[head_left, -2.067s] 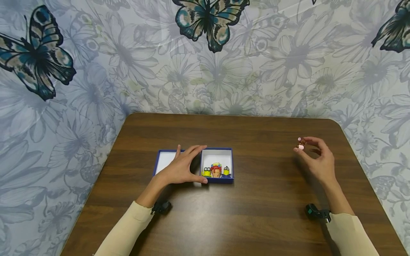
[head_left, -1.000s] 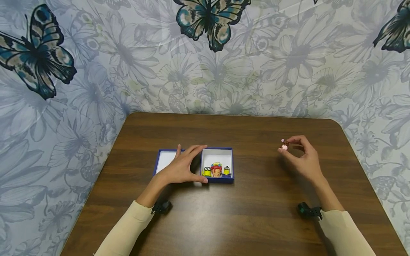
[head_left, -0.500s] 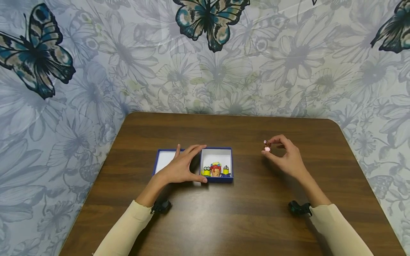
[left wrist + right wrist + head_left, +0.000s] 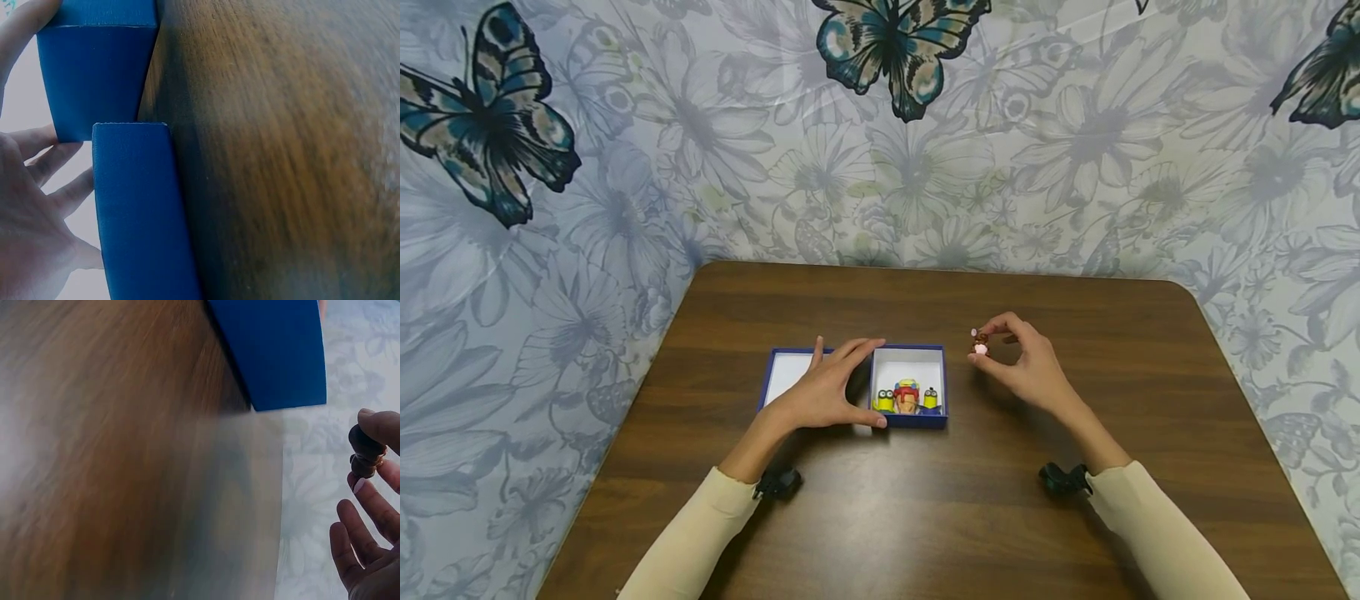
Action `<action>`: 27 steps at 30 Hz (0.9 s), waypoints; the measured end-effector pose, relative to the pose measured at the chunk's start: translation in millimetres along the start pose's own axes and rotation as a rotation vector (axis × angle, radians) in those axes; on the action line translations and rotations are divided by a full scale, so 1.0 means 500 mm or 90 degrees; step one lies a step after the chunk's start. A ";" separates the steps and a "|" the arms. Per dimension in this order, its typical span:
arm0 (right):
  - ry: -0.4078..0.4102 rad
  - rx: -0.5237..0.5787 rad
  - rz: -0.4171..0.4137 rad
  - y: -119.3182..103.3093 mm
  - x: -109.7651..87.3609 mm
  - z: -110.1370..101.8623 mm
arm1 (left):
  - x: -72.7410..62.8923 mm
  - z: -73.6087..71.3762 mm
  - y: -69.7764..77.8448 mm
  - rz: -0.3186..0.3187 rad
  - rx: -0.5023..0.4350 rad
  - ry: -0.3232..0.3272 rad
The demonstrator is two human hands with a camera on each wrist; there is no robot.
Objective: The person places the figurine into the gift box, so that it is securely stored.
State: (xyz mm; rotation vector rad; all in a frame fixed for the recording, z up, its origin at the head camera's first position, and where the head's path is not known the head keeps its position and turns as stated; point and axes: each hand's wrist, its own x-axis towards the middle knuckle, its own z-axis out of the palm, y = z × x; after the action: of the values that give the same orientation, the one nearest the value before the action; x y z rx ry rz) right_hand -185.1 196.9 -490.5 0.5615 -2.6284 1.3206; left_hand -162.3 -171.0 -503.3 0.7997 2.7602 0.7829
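Observation:
My left hand [image 4: 823,396] spans the left end of an open blue box [image 4: 908,422] with a white inside, the thumb at the near corner and fingers at the far corner, holding it. Inside, along the near wall, stand two yellow figurines with goggle-like eyes, a left one [image 4: 885,402] and a right one [image 4: 930,400], with a red and yellow figurine [image 4: 906,397] between them. Just right of the box, my right hand [image 4: 1030,364] pinches a small brown and pink figurine [image 4: 980,343] between thumb and fingers, above the table. In the right wrist view the brown figurine [image 4: 365,450] looks dark.
A second blue-edged white tray, perhaps the lid [image 4: 788,371], lies left of the box, partly under my left hand and forearm. Both rest on a brown wooden table [image 4: 880,525]. Behind it hangs a flowered cloth [image 4: 925,183] with butterflies.
My right hand has travelled left across the table with the brown figurine, from the far right to beside the box. The left hand and the box have stayed in place.

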 end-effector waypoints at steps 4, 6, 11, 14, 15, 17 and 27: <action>-0.030 0.002 -0.010 -0.015 0.010 0.018 | 0.000 0.000 0.002 -0.004 0.001 -0.006; -0.044 0.002 -0.012 -0.023 0.013 0.027 | 0.000 0.001 0.002 -0.004 0.002 -0.009; -0.069 -0.010 -0.023 -0.040 0.024 0.053 | -0.001 0.003 0.002 -0.003 -0.006 -0.007; -0.080 -0.008 -0.035 -0.050 0.031 0.069 | -0.001 0.002 0.002 -0.007 -0.005 -0.007; -0.084 -0.005 -0.039 -0.054 0.034 0.074 | -0.002 0.002 0.002 -0.008 -0.005 -0.008; -0.092 0.003 -0.049 -0.061 0.038 0.085 | -0.001 0.001 0.002 -0.007 -0.006 -0.008; -0.147 0.008 -0.064 -0.097 0.055 0.134 | -0.003 -0.005 0.001 0.002 -0.005 -0.007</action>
State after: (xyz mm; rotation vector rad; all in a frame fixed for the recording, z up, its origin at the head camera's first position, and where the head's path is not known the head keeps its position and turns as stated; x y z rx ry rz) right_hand -189.2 110.0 -486.7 0.8861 -2.7289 1.3143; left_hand -161.3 -172.6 -500.6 0.8054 2.7456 0.7879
